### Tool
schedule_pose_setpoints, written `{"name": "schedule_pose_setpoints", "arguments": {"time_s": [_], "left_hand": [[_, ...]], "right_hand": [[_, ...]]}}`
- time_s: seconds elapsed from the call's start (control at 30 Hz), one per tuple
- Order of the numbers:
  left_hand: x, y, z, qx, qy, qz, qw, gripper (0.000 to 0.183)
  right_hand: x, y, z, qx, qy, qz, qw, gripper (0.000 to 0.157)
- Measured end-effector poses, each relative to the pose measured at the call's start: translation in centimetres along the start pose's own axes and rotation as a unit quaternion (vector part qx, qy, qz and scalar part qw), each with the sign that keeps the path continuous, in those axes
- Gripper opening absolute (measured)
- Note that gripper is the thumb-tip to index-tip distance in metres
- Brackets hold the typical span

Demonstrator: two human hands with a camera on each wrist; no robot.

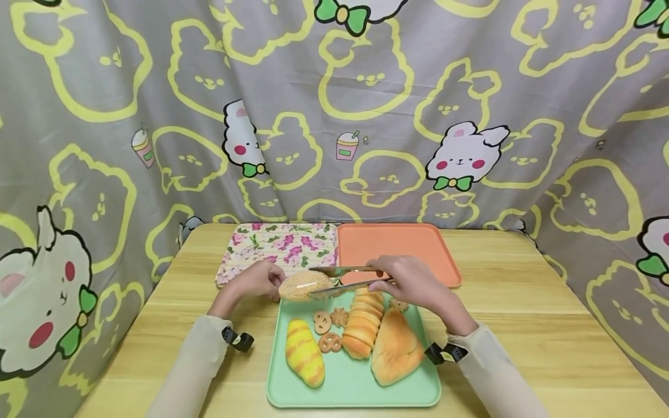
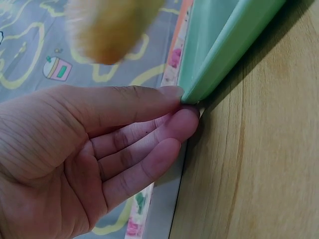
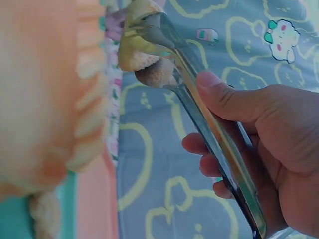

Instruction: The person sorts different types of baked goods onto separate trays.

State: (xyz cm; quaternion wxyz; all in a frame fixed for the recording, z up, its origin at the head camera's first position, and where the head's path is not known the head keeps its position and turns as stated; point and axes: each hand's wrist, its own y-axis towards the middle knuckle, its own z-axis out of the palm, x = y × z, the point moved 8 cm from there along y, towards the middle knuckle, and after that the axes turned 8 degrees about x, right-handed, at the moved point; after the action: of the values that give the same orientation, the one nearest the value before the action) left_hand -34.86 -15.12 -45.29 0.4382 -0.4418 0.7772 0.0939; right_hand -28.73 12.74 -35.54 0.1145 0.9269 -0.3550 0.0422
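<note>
My left hand (image 1: 257,280) pinches the far left corner of the green tray (image 1: 355,392) between thumb and fingertips, seen close in the left wrist view at the tray rim (image 2: 232,47). My right hand (image 1: 413,280) grips metal tongs (image 3: 199,117), thumb on one side and fingers curled on the other. Between the tong tips is an oval, crumb-coated bread roll (image 1: 299,285), held above the tray's far left corner, close by the left hand. On the tray lie a yellow striped bread (image 1: 304,353), a ridged spiral bread (image 1: 362,325), a triangular golden bread (image 1: 397,351) and several small cookies (image 1: 330,342).
Behind the green tray, a floral tray (image 1: 282,247) stands at the left and an orange tray (image 1: 397,247) at the right, side by side on the wooden table (image 1: 522,325). A patterned grey curtain (image 1: 303,87) hangs beyond the table and along its sides.
</note>
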Motion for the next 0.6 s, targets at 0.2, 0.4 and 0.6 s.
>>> {"name": "schedule_pose_setpoints", "arguments": {"time_s": [0.2,0.4,0.6], "left_hand": [[0.1,-0.2,0.4,0.007,-0.027,-0.007,0.9996,0.008],[0.4,-0.2,0.6,0.006,-0.019,-0.017,0.9997,0.008],[0.0,-0.1,0.2,-0.020,-0.008,-0.013,0.9997,0.004]], "right_hand": [[-1.4,-1.3,-2.5,-0.054,0.013,0.017,0.998,0.037],[-3.3,-3.2,-5.6,-0.137,-0.011,0.038,0.990,0.027],[-5.6,-5.3,-8.0,-0.190,-0.029,0.074,0.979,0.045]]}}
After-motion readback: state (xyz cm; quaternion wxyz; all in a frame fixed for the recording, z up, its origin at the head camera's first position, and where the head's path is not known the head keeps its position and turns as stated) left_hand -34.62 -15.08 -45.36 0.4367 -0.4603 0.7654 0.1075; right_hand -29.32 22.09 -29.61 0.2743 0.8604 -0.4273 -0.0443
